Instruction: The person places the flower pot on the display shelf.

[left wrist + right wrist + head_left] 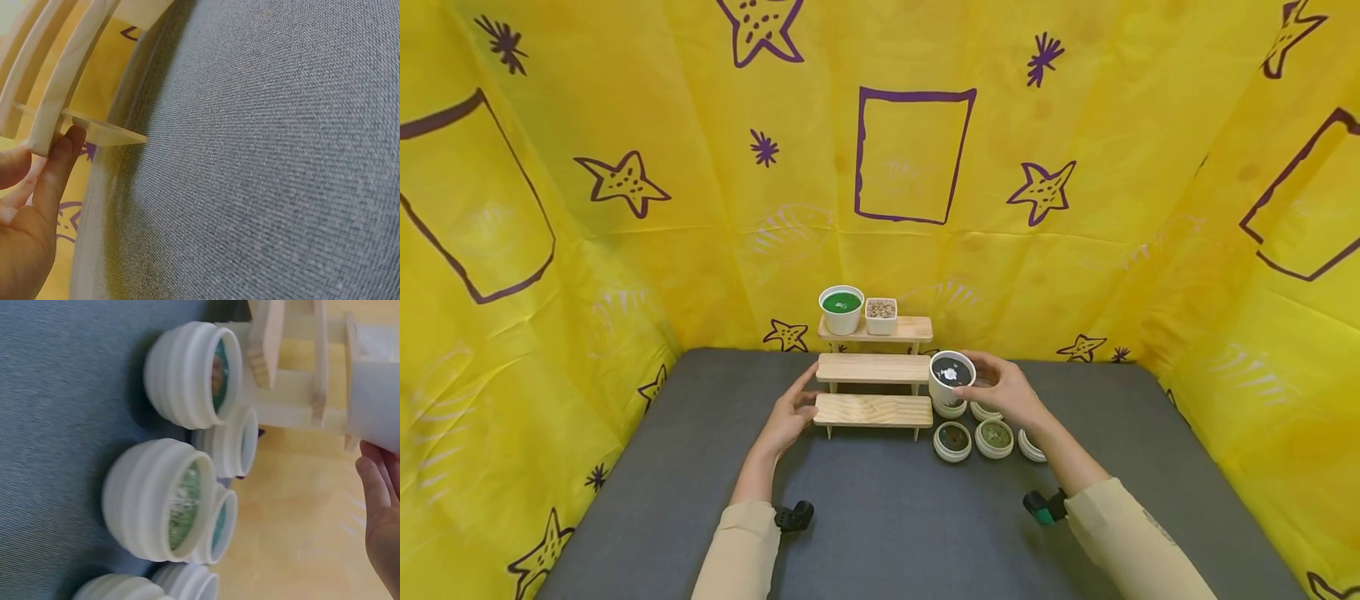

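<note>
My right hand point(1011, 392) holds a white cup point(942, 388) with dark contents by its side. The cup hangs at the right end of a three-step wooden stand point(874, 410), level with its middle board. At the stand's left end my left hand point(790, 421) pinches the edge of a board; in the left wrist view the left hand's fingers point(53, 178) reach under the board point(53, 115) and the thumb lies on its other side. On the top step stand a white cup with green contents point(842, 322) and a square white bowl of beige bits point(881, 321).
Several ribbed white pots stand on the grey tabletop point(880, 517) right of the stand, under my right hand; one ribbed pot point(156, 497) holds green flakes. A yellow patterned cloth point(917, 258) hangs behind the table and along both sides.
</note>
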Tool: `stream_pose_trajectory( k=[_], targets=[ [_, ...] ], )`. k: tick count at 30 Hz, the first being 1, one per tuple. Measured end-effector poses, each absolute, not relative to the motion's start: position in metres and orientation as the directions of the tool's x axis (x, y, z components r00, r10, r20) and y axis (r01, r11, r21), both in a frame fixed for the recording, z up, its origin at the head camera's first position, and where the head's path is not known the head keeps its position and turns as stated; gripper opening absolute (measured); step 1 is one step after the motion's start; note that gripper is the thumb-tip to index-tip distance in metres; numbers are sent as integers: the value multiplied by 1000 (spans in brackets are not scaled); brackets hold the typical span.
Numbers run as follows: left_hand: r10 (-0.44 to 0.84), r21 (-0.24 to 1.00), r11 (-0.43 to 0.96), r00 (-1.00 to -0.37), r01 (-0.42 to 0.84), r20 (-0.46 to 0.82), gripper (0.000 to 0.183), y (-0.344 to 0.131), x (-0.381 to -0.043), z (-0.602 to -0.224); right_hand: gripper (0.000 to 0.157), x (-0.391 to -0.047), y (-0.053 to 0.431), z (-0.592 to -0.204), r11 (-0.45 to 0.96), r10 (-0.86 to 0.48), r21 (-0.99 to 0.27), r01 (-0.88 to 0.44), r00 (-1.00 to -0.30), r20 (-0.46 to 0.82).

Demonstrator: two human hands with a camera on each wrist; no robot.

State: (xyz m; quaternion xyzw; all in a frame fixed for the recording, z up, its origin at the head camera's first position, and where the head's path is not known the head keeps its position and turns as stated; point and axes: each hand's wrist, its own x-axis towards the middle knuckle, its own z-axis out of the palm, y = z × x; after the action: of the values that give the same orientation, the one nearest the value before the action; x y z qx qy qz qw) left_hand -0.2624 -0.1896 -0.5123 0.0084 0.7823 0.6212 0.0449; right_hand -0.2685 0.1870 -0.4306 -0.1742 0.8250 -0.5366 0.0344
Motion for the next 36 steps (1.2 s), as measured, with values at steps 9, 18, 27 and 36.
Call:
stream_pose_trajectory(
  k=[9,18,27,36],
  targets=[
    [72,972,231,-996,-39,-57,81,-188,-261,-511,64,-287,182,-412,371,-301,-900,-227,-947,115],
    [71,972,233,-996,-34,-52,80,-188,-260,-510,65,-303,174,-402,392,-277,-893,-222,-954,116],
    [70,972,228,-995,-50,-68,80,-188,-261,-510,69,-319,163,-396,397,-246,-901,-176,-966,81],
    [84,972,233,-995,-36,-57,80,-190,-261,-511,68,-326,156,-394,403,-243,-896,-188,-965,93]
  ],
)
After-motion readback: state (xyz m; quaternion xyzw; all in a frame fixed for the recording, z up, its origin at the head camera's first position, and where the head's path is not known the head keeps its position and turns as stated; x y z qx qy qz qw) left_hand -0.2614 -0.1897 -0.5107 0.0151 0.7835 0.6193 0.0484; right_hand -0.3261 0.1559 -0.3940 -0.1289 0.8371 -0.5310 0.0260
